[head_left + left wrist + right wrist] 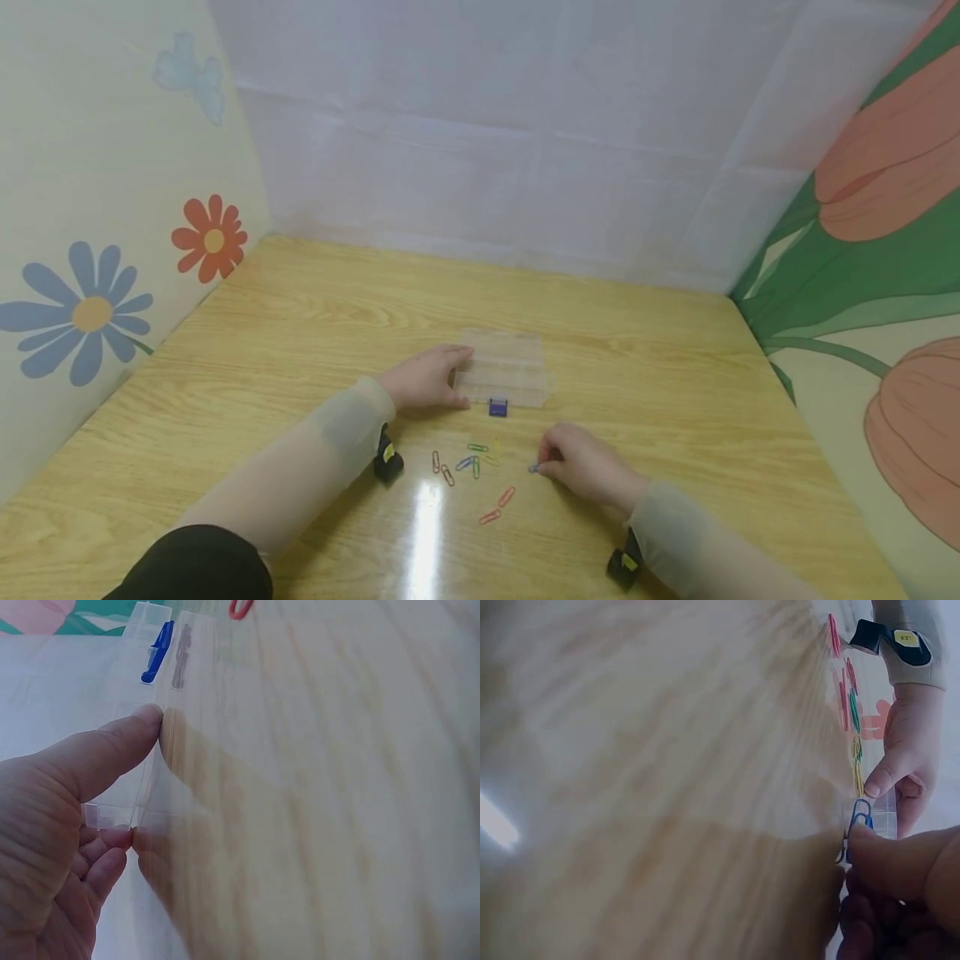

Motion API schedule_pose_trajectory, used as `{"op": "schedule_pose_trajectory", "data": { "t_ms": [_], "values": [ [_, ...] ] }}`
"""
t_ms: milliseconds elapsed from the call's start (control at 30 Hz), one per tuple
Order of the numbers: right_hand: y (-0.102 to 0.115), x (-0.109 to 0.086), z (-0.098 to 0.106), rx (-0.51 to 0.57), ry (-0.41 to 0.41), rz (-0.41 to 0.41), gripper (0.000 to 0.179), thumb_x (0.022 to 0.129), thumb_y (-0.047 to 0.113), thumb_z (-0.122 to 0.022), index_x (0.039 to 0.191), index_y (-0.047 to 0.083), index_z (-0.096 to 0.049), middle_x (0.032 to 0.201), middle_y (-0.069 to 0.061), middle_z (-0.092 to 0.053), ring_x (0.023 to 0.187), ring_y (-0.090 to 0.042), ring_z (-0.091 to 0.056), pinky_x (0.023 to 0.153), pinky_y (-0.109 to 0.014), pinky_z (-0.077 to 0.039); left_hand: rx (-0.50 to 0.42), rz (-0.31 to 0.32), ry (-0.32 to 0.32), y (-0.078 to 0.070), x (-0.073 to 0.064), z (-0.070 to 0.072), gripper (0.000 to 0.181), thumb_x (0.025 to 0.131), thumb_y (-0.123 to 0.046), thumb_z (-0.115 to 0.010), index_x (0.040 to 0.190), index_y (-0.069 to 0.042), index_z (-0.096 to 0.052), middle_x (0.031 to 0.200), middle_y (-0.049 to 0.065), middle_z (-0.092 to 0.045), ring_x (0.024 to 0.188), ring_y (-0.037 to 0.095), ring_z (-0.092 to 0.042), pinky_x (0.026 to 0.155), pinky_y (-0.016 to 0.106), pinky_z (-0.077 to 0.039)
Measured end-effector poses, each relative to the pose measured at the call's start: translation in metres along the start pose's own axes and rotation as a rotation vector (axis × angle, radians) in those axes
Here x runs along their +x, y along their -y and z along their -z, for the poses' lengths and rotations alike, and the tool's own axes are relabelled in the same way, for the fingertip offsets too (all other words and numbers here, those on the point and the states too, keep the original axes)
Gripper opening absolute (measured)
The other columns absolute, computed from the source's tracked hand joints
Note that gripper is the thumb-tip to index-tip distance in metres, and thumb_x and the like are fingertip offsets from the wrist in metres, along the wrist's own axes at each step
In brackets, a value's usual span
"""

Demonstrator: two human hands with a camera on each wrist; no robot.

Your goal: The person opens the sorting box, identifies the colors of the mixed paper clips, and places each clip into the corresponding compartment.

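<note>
A clear plastic compartment box [517,375] with a blue latch [498,407] lies flat on the table. My left hand [427,379] holds its left end, thumb [139,731] against the front wall and the other fingers round the side. Closer to me on the right, my right hand [588,467] pinches a blue paper clip [862,808] between thumb and forefinger, low over the table. Between the hands lie loose paper clips: green [477,448], yellow [491,459], another blue one [465,463], dark red [447,476] and red [507,497].
The wood-grain table [337,300] meets a white cloth backdrop [487,167] behind and flower-printed panels on both sides. A strip of glare [425,533] lies on the tabletop near me. Each wrist wears a small black camera [387,461].
</note>
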State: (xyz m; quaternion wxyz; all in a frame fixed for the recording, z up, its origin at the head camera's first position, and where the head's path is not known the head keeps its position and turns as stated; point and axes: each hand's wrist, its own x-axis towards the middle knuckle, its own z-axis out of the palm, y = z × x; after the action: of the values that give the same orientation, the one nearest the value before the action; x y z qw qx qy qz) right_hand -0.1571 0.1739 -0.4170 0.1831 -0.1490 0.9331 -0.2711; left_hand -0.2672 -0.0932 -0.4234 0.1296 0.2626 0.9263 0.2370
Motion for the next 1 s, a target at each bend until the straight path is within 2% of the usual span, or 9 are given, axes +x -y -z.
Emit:
{"op": "schedule_pose_trajectory", "data": {
  "t_ms": [133,267,567,767,1000],
  "values": [
    [-0.003,0.001,0.001,0.023,-0.014,0.024,0.011,0.087,0.014,-0.067,0.080,0.018,-0.059,0.085,0.006,-0.056,0.081,-0.012,-0.053,0.077,-0.035,-0.049,0.013,-0.001,-0.003,0.001,0.001,0.000,0.093,0.077,-0.041,-0.078,0.150,-0.009,-0.031,0.154,0.010,-0.032,0.141,0.028,-0.030,0.116,0.043,-0.021],
    [-0.004,0.004,0.003,0.093,-0.026,0.027,0.008,0.087,0.014,-0.067,0.083,0.016,-0.061,0.084,0.006,-0.058,0.081,-0.012,-0.055,0.076,-0.034,-0.049,0.024,-0.004,-0.005,0.001,0.001,-0.001,0.093,0.077,-0.042,-0.079,0.150,-0.009,-0.031,0.154,0.010,-0.033,0.140,0.028,-0.030,0.116,0.042,-0.022],
    [0.006,0.017,0.023,0.116,-0.139,0.037,0.008,0.088,0.012,-0.068,0.086,0.018,-0.064,0.085,0.007,-0.062,0.081,-0.011,-0.058,0.077,-0.033,-0.052,0.023,0.000,0.002,0.000,0.002,0.000,0.094,0.077,-0.042,-0.079,0.150,-0.009,-0.031,0.154,0.009,-0.032,0.141,0.027,-0.029,0.117,0.042,-0.021],
    [0.016,0.037,0.049,0.105,-0.232,0.060,0.004,0.090,0.014,-0.067,0.094,0.013,-0.069,0.090,0.006,-0.066,0.086,-0.012,-0.061,0.080,-0.035,-0.053,0.029,0.002,0.003,-0.001,0.002,0.001,0.093,0.077,-0.042,-0.079,0.150,-0.009,-0.032,0.154,0.009,-0.033,0.141,0.027,-0.029,0.117,0.041,-0.021],
    [0.031,0.071,0.062,0.081,-0.217,0.062,0.012,0.093,0.019,-0.063,0.101,0.012,-0.069,0.096,0.002,-0.067,0.089,-0.015,-0.061,0.083,-0.036,-0.053,0.027,0.004,0.005,0.001,0.002,0.000,0.094,0.076,-0.043,-0.078,0.150,-0.010,-0.031,0.153,0.008,-0.033,0.140,0.026,-0.030,0.116,0.042,-0.022]
  ]
}}
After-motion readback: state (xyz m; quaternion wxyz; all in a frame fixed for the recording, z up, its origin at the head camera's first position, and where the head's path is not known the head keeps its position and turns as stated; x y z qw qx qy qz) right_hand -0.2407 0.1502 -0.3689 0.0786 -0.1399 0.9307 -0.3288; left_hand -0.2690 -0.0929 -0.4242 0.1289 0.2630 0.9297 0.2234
